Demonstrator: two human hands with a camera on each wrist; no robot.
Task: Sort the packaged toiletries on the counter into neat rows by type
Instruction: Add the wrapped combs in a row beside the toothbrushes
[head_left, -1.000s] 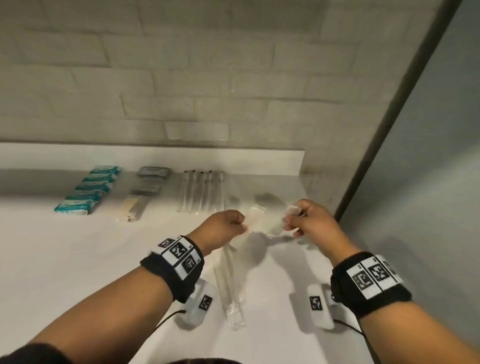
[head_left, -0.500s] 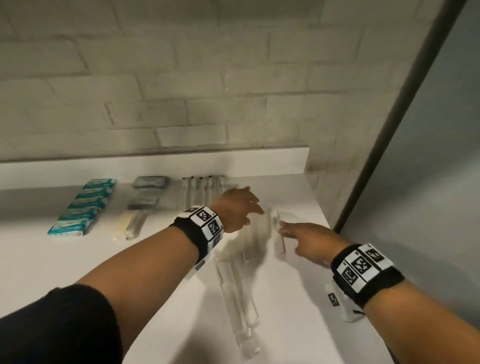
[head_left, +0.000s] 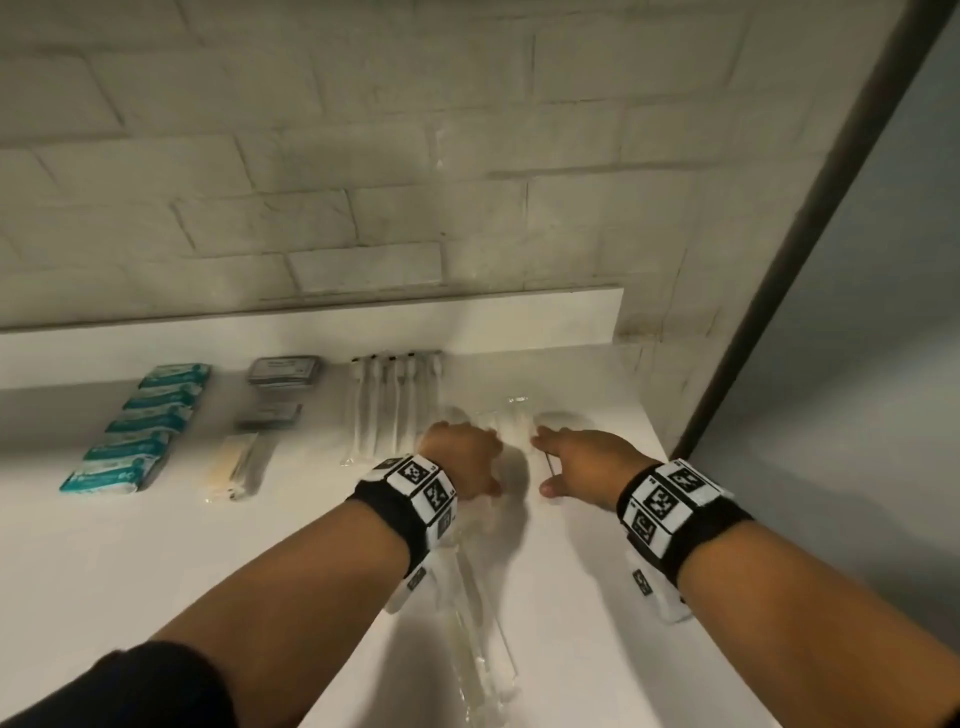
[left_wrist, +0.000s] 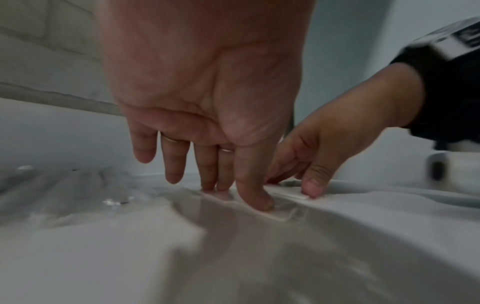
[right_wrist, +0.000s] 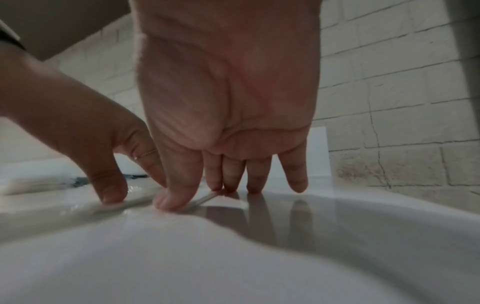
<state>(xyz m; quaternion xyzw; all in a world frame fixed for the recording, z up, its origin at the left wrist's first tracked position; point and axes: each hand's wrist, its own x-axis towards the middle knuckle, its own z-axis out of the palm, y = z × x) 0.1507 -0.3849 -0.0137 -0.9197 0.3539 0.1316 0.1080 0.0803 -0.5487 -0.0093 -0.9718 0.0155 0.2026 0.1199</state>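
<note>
Two clear flat packets lie side by side at the back right of the white counter, right of the toothbrush row. My left hand presses straight fingers on the left packet. My right hand lies beside it, its fingertips down on the right packet and the counter. Neither hand curls round anything. More long clear packets lie loose near the front, between my forearms.
Sorted rows stand along the back: teal packets at the left, then dark grey packets with a beige packet in front. A brick wall backs the counter and a grey wall bounds it on the right.
A second ago both hands held a clear packet up between them above the counter. They have since moved down and back, and now press flat on the packets by the toothbrush row.
</note>
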